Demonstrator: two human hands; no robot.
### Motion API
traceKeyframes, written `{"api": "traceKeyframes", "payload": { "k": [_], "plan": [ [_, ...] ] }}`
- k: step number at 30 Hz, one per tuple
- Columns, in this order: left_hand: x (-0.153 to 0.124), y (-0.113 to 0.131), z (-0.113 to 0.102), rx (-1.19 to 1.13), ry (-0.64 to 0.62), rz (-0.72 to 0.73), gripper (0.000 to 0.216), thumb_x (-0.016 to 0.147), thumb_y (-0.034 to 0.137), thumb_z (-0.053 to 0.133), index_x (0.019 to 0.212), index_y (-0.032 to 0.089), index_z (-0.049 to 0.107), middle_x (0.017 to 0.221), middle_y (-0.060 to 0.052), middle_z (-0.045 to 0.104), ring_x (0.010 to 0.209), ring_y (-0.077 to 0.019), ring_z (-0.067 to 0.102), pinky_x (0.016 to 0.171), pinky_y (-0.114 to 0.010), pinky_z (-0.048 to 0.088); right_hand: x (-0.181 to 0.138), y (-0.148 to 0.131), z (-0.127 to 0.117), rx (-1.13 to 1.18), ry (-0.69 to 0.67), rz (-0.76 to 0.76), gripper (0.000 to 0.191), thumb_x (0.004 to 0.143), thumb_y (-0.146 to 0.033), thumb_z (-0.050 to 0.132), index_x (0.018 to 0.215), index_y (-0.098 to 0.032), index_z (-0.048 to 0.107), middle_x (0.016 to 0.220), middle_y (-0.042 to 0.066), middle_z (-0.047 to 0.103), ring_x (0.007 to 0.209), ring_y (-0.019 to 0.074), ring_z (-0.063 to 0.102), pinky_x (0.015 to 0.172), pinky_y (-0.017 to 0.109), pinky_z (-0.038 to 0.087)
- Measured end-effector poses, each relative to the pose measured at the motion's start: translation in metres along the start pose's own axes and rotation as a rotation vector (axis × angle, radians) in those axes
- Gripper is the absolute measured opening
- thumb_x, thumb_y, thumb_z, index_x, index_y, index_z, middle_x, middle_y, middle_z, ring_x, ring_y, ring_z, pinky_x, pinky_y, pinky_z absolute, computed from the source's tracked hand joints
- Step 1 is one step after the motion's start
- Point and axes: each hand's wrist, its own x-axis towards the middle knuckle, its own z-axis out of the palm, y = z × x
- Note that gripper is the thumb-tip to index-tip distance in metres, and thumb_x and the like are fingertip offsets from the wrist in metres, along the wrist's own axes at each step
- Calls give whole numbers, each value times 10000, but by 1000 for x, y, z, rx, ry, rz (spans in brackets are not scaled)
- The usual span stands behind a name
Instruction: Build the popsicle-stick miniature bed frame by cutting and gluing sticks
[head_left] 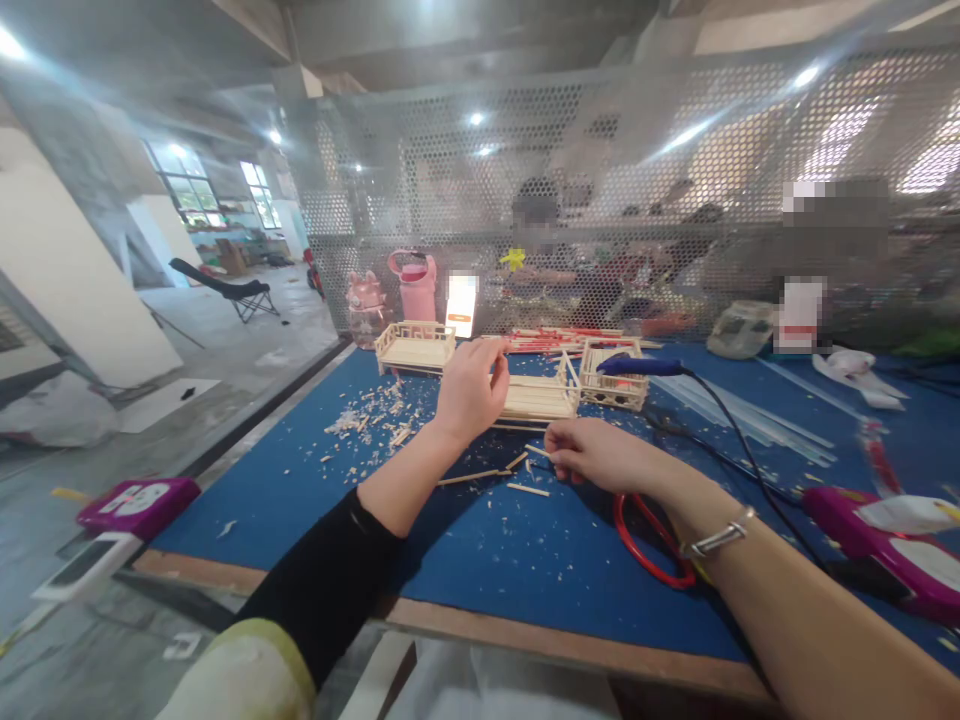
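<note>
The slatted wooden frame [536, 398] stands mid-table, its left end behind the left hand [472, 390]. That hand's fingers bend close together; I cannot tell whether they grip the frame. Just nearer and right, the right hand [589, 452] pinches a short stick [537, 453] between thumb and fingertips, its free end pointing left. A light pinch probably suits such thin wood, with the left hand steadying lightly. On the right, the blue glue gun [641, 366] lies over a second frame [616, 392], and its cable limits rightward movement. The near side, towards the table edge [525, 632], offers more room.
</note>
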Motion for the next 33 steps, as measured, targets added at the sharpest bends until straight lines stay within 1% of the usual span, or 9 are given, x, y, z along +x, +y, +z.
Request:
{"api": "traceKeyframes", "payload": {
  "k": [4, 10, 13, 16, 18, 19, 25, 29, 33],
  "plan": [
    [-20, 6, 4, -32, -80, 87, 220, 819, 160, 412, 957, 145, 583, 921, -85, 633, 916, -180, 541, 840, -307, 420, -2, 21, -2, 289, 34, -1, 147, 708, -209, 502, 834, -186, 575, 594, -8, 640, 542, 125, 579, 533, 233, 443],
    [-36, 33, 8, -29, -529, -104, 279, 859, 334, 415, 943, 168, 623, 859, -83, 666, 796, -193, 602, 701, -293, 448, 0, 20, -4, -29, 300, -112, 171, 726, -298, 516, 732, -193, 651, 601, -18, 625, 563, 117, 531, 549, 226, 382],
    [-36, 37, 9, 45, -668, -105, 327, 871, 361, 391, 818, 176, 655, 795, -88, 674, 757, -207, 610, 659, -295, 441, -1, 17, -2, -66, 287, -167, 217, 754, -322, 486, 742, -194, 661, 599, -19, 617, 562, 115, 517, 543, 221, 363],
    [-26, 26, -5, 55, -499, -81, 319, 869, 379, 406, 852, 185, 659, 855, -76, 678, 840, -197, 599, 736, -300, 441, -1, 18, -2, -48, 315, -174, 193, 739, -308, 492, 717, -189, 642, 598, -15, 616, 548, 118, 515, 545, 230, 372],
    [-17, 9, -19, 86, -285, -86, 290, 859, 361, 441, 963, 176, 638, 976, -82, 661, 971, -196, 557, 853, -322, 411, 0, 20, -3, 12, 409, -160, 186, 729, -321, 500, 717, -187, 629, 601, -11, 620, 537, 123, 522, 545, 238, 388],
    [-12, 0, -26, 110, -253, -88, 286, 840, 349, 483, 1017, 173, 622, 1044, -84, 645, 1019, -198, 537, 896, -335, 390, 1, 21, -3, 50, 463, -153, 191, 727, -331, 503, 726, -185, 626, 604, -8, 622, 533, 126, 527, 544, 242, 397],
    [-2, -45, -35, 219, -571, -139, 226, 814, 259, 506, 943, 178, 672, 960, -71, 688, 934, -209, 585, 837, -341, 407, 6, 21, 1, 161, 683, -139, 208, 728, -339, 508, 774, -177, 630, 638, 5, 642, 519, 128, 541, 550, 258, 420],
    [-6, -43, -28, 85, -479, -152, 219, 822, 233, 487, 932, 194, 672, 949, -52, 690, 914, -180, 590, 815, -305, 420, 7, 19, 3, 247, 762, -135, 214, 723, -340, 506, 784, -170, 620, 641, 15, 633, 534, 136, 549, 549, 265, 429],
    [-9, -33, -25, -84, -334, -229, 206, 800, 249, 527, 949, 178, 649, 898, -47, 685, 823, -152, 596, 769, -286, 441, 7, 18, 5, 320, 733, -110, 223, 727, -348, 502, 806, -164, 600, 625, 13, 612, 506, 138, 546, 533, 274, 438]
  ]
}}
